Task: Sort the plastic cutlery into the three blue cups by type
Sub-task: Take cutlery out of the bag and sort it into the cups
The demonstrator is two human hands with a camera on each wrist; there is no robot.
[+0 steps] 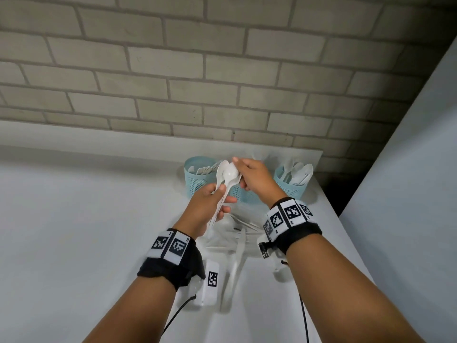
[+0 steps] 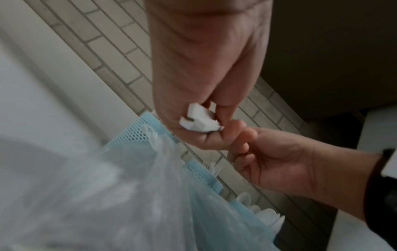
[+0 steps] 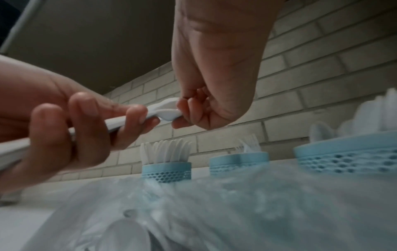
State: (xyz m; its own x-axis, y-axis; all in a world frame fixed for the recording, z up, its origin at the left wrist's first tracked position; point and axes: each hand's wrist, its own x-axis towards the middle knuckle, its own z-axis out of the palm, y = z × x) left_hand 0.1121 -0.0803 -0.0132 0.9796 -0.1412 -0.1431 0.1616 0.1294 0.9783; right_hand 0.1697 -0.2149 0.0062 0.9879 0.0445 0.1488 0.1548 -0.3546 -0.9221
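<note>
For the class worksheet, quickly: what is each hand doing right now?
Left hand: grips the handles of a bunch of white plastic cutlery.
Right hand: fingers pinch the bunch's top end.

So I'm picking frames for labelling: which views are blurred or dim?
Head view: sharp, evenly lit, brick lines bowed by the wide lens. Left wrist view: the bag is a near, out-of-focus smear, top right dark. Right wrist view: bag blurred, spoon and cups clearer.
</note>
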